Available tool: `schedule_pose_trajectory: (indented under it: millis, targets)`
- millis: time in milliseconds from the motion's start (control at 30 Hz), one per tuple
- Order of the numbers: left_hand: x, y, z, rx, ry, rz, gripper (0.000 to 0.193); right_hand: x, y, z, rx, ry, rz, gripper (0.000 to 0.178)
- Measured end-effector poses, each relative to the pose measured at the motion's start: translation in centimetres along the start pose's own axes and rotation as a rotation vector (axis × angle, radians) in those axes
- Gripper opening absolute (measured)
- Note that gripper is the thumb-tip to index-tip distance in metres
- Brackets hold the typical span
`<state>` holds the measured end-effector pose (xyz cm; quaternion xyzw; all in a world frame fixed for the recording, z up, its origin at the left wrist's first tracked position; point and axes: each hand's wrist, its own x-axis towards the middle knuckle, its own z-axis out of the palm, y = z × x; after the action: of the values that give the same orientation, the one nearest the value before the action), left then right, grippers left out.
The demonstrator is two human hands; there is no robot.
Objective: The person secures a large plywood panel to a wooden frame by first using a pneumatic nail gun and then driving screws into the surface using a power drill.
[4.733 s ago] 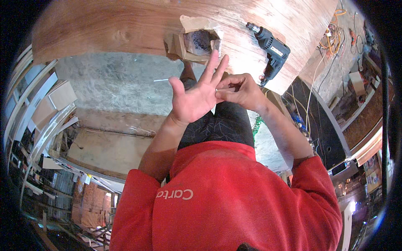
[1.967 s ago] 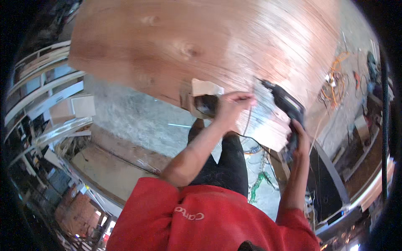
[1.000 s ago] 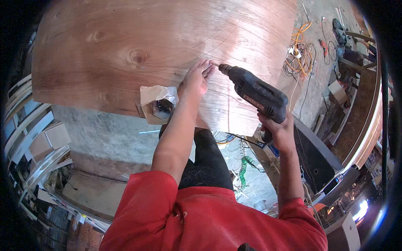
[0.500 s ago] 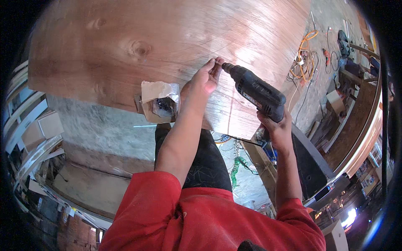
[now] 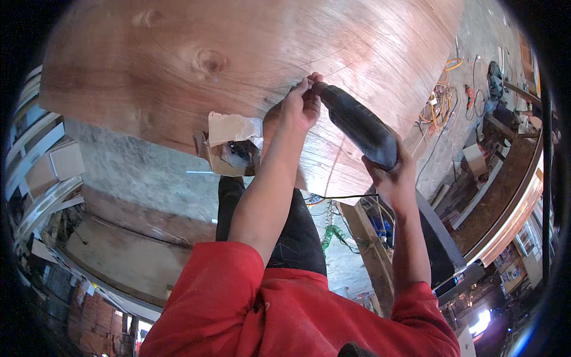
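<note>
A black power drill [image 5: 360, 125] is in my right hand [image 5: 395, 181], whose fingers wrap round its grip. It slants up and to the left over a large brown plywood sheet [image 5: 137, 77]. At its front end my left hand [image 5: 302, 106] is closed in a pinch right beside the chuck. Whatever the fingertips hold is too small and covered to make out. Near the sheet's front edge, left of my left forearm, stands an opened cardboard box [image 5: 231, 128]. Inside it lies a clear plastic bag with small dark pieces [image 5: 239, 152].
Orange and dark cables [image 5: 440, 104] lie tangled on the concrete floor at the right. A dark bench-like box [image 5: 437, 238] and a timber beam [image 5: 369, 250] stand by my right arm. A green coiled hose [image 5: 331, 235] hangs below the sheet. Cartons [image 5: 59, 160] are stacked at the left.
The drill has tipped so its back end faces me more, and its chuck has come closer to my left fingertips. The whole view has shifted slightly. Both hands keep their grips.
</note>
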<state>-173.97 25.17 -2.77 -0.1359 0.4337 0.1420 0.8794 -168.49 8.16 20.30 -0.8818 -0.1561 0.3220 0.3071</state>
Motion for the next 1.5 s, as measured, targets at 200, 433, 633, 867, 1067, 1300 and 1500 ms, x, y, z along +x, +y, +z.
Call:
schedule_pose_trajectory:
  millis: [200,433,633,867,1067,1300,1500]
  targets:
    - [-0.3,0.6,1.2,-0.106,0.107,0.047,0.022,1.3,-1.4,0.7,-0.039,-0.037,0.063,0.062]
    - [-0.2,1.0,1.1,-0.106,0.086,0.03,0.022,1.9,-1.3,1.6,0.017,-0.036,0.04,0.062]
    - [0.8,0.5,-0.2,-0.134,0.046,0.008,0.022,1.8,-2.5,1.4,-0.079,-0.041,0.12,0.062]
    - [1.5,0.7,-0.8,-0.134,-0.02,-0.034,0.024,2.2,-3.8,1.5,-0.145,-0.023,0.158,0.061]
    - [2.0,0.5,-0.8,-0.138,0.016,-0.073,0.025,3.0,-5.0,1.1,-0.197,-0.04,0.059,0.058]
    - [0.8,-0.2,-0.3,-0.206,0.081,-0.037,0.015,4.5,-6.6,1.2,-0.305,-0.061,-0.008,0.05]
    - [-8.2,-3.8,0.4,0.042,0.063,-0.074,0.017,5.1,-8.0,1.3,-0.395,-0.076,0.049,0.046]
